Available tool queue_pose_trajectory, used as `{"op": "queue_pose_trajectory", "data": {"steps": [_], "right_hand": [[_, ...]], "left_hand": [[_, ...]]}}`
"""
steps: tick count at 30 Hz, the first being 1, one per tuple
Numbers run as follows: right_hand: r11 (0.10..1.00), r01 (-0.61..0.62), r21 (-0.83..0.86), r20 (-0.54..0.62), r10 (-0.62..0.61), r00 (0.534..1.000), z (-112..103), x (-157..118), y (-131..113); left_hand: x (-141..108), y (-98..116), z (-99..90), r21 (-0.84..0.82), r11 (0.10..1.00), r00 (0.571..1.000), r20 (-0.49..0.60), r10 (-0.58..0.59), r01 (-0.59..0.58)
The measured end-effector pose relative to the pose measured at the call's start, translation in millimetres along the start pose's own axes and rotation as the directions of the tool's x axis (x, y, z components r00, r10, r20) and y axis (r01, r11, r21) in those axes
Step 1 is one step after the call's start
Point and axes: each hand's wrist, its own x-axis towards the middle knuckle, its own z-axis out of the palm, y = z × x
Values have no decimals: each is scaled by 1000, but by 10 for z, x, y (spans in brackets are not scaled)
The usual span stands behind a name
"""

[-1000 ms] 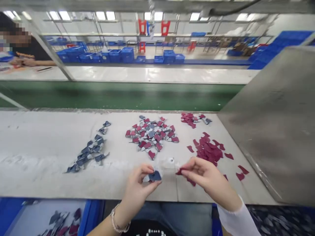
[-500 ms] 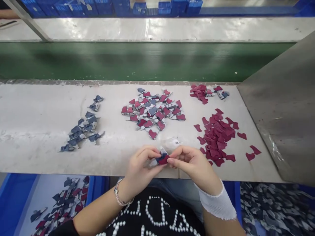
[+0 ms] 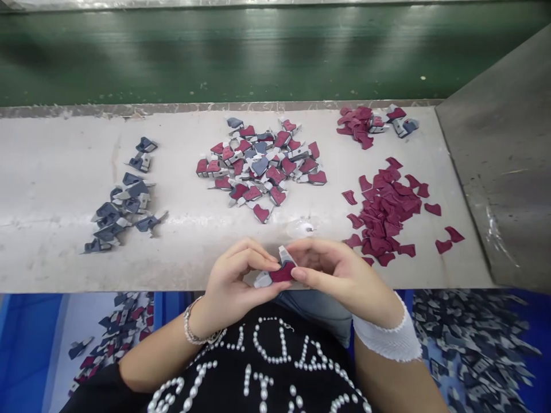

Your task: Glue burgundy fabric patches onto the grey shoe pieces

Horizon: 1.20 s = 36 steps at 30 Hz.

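Between my two hands, close to the table's front edge, is a small light-grey plastic part with a maroon piece [image 3: 282,272] on its face. My left hand [image 3: 241,278] pinches its left side between thumb and fingers. My right hand [image 3: 333,269] grips the right side, the thumb pressing on the maroon face. Beyond my hands lies a pile of grey parts with maroon or blue-grey faces [image 3: 260,166]. To the right are loose flat maroon pieces [image 3: 387,209]. On the left lie several blue-grey and light-grey parts [image 3: 109,215].
The pale worktop [image 3: 181,264] meets a metal panel [image 3: 503,160] on the right. Behind it runs a green surface [image 3: 258,54]. Below the front edge are a left blue bin [image 3: 32,338] holding mixed parts and a right blue bin [image 3: 540,327] full of grey parts.
The maroon piece now covers more of the held part's face, where dark blue showed before. My right thumb presses on it. The view has tilted downward.
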Motion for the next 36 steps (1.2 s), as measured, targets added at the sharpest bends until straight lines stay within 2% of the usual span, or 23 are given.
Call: {"op": "queue_pose_trajectory", "data": {"steps": [2,6,11,18,21,24,28,32,36], "right_hand": [[999,32,-11,58,-32,998,11,-27,-9],[967,173,-186,9,-175,985,75,-85,-27],[837,242,-490,-46,-302,952,190,-182,-53],[676,293,-676,16,-383,923,288,-274,-113],[597,309,-740,39,-421,906,305,-257,-143],[488,301,-819,75,-431,899,307,-240,-170],[401,304,-864,133,-399,907,286,-266,-198],[365,357,-860,203,-398,895,262,-309,-204],[364,351,-863,199,-393,898,300,-287,-166]], "left_hand": [[3,31,-19,-17,1000,1000,18,7,-7],[-10,75,-30,4,997,996,45,74,-74],[-43,58,-21,-22,998,998,-20,66,-66],[-83,44,-12,-105,993,997,-72,42,-50],[-94,74,25,-186,979,992,-74,-100,85],[-71,111,26,-181,947,964,46,-263,267],[-26,140,-31,-9,970,962,135,-239,242],[-22,128,-39,-69,977,974,118,-193,202],[-38,123,9,-126,954,957,141,-254,272]]}}
